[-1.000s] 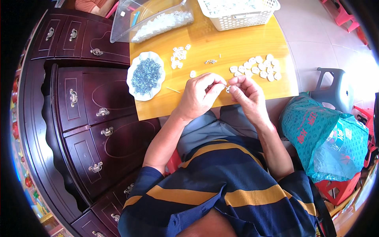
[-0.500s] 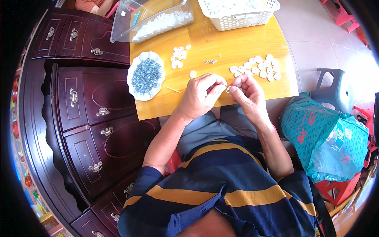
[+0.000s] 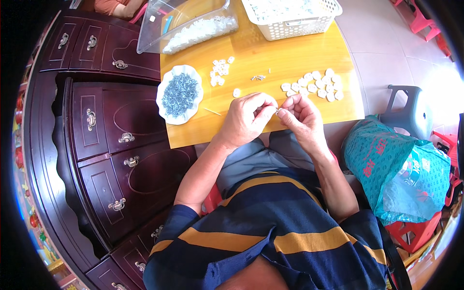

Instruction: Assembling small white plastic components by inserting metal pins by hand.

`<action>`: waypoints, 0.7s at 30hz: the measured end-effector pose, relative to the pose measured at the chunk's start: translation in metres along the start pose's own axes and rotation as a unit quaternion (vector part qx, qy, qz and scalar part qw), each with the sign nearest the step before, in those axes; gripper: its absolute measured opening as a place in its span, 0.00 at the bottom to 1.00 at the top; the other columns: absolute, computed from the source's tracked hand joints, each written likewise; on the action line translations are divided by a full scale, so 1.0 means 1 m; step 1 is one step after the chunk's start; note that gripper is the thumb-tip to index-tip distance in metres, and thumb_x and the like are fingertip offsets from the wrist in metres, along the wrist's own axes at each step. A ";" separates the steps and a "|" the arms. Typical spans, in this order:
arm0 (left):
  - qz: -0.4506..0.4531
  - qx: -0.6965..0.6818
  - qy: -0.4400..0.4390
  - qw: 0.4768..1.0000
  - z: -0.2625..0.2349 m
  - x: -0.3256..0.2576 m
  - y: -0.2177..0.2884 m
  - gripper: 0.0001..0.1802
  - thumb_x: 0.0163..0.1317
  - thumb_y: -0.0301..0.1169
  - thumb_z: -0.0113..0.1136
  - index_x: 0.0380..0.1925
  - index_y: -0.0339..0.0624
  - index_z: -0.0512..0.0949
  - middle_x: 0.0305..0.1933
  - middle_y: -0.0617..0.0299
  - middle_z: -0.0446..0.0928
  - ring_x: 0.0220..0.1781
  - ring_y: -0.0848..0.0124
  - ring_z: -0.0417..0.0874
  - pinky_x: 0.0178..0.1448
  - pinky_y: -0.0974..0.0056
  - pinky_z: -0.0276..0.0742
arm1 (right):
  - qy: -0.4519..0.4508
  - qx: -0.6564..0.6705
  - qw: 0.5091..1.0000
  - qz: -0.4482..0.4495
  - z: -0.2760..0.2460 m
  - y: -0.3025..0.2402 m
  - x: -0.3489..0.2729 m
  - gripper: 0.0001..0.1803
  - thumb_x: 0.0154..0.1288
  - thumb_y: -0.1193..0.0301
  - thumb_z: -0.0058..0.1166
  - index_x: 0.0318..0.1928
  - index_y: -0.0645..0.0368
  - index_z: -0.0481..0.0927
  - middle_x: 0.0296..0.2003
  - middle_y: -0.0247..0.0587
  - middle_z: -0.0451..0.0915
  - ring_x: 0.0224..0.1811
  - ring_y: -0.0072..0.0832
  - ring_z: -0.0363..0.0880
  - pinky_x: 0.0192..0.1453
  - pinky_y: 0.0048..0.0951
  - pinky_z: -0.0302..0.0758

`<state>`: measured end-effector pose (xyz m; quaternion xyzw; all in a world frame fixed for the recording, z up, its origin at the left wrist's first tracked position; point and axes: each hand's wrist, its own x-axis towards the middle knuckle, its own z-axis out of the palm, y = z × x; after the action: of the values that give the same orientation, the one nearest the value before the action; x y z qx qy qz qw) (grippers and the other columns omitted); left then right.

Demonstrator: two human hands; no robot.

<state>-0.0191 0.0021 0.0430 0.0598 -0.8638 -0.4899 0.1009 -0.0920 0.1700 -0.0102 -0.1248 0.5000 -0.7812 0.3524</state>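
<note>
A tiny pale part (image 3: 276,110) (too small to make out clearly) sits pinched between the fingertips of both hands just over the near edge of the yellow table (image 3: 290,53), the left hand (image 3: 246,118) curled around it and the right hand (image 3: 297,118) meeting it thumb to forefinger. Doing this well probably means keeping both pinches firm and the hands braced together, close above the tabletop. Further out lie a row of white pieces (image 3: 311,87), a smaller white cluster (image 3: 220,72), and a white dish of small grey metal bits (image 3: 179,94).
</note>
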 end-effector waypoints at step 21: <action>0.011 0.017 -0.019 1.000 -0.002 0.000 0.000 0.03 0.64 0.21 0.65 0.37 0.34 0.82 0.31 0.52 0.83 0.28 0.63 0.84 0.34 0.62 0.79 | -0.014 0.017 1.000 -0.008 -0.004 0.010 0.000 0.10 0.73 0.79 0.62 0.43 0.55 0.72 0.39 0.28 0.80 0.39 0.11 0.75 0.44 0.16 0.74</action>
<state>-0.0185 0.0009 0.0438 0.0428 -0.8743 -0.4752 0.0891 -0.0898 0.1706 -0.0205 -0.1341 0.4805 -0.7907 0.3549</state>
